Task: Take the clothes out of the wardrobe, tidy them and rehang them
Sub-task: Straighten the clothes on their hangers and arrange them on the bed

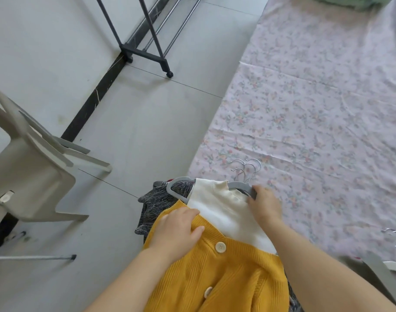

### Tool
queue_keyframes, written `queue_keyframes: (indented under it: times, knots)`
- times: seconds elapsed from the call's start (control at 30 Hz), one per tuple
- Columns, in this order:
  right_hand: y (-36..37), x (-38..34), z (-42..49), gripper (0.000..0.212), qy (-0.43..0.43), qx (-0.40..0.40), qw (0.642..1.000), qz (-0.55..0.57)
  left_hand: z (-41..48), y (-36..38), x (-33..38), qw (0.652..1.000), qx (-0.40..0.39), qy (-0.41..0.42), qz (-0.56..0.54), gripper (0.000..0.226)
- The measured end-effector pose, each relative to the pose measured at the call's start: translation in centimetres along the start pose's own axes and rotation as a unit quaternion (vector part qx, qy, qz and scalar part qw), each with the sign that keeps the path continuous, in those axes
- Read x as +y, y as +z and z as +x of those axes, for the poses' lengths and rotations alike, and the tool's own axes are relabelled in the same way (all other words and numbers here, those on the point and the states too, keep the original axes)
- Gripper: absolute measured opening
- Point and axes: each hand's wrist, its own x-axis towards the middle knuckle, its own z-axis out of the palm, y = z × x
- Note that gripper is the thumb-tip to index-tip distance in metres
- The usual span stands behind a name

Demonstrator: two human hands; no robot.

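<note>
A bundle of clothes on grey hangers (241,186) lies at the near edge of the bed. On top is a yellow ribbed cardigan (217,273) with pale buttons. Under it shows a white knit top (224,212), and a dark grey speckled garment (152,206) hangs off the left side. My left hand (177,230) rests flat on the cardigan's shoulder, fingers spread. My right hand (263,204) is closed on the end of a grey hanger beside the white top. Several metal hooks (246,168) stick out onto the sheet.
The bed with its floral sheet (316,113) fills the right side. A black wheeled clothes rack base (147,52) stands on the grey tile floor at the top. A beige plastic chair (30,172) stands at the left. Another metal hook (395,237) lies at the right edge.
</note>
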Motion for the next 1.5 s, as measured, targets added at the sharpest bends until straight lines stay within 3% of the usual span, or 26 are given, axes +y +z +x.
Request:
queue_keyframes:
  times: [0.23, 0.47, 0.67, 0.8, 0.93, 1.07, 1.23, 1.5]
  knots:
    - [-2.1, 0.0, -5.8, 0.03, -0.062, 0.087, 0.986, 0.131, -1.7, -0.9, 2.1, 0.999, 0.025, 0.024, -0.011, 0.046]
    - [-4.7, -1.8, -17.7, 0.016, -0.157, 0.124, 0.973, 0.112, -5.5, -3.8, 5.6, 0.991, 0.093, 0.097, -0.003, 0.051]
    - [-6.9, -3.1, -27.7, 0.016, -0.19, 0.219, 0.947, 0.141, -11.5, -5.7, 6.0, 0.974, 0.112, 0.193, 0.041, 0.044]
    - [-7.7, -3.0, -34.1, 0.011, -0.169, 0.267, 0.935, 0.165, -16.2, -6.6, 6.0, 0.942, 0.173, 0.287, 0.01, 0.035]
    - [-7.9, -2.9, -40.4, 0.019, -0.151, 0.338, 0.91, 0.186, -20.8, -6.9, 6.4, 0.914, 0.213, 0.346, -0.021, 0.021]
    - [-7.4, -1.3, -45.8, 0.028, -0.113, 0.394, 0.888, 0.209, -25.3, -6.7, 8.0, 0.884, 0.19, 0.425, -0.041, 0.035]
    - [-5.8, 3.0, -52.8, 0.032, -0.049, 0.421, 0.878, 0.223, -31.1, -3.8, 10.8, 0.848, 0.22, 0.482, -0.025, 0.031]
    - [-5.0, 12.4, -61.9, 0.037, -0.015, 0.476, 0.848, 0.232, -39.9, 3.3, 17.7, 0.853, 0.169, 0.493, -0.036, 0.033]
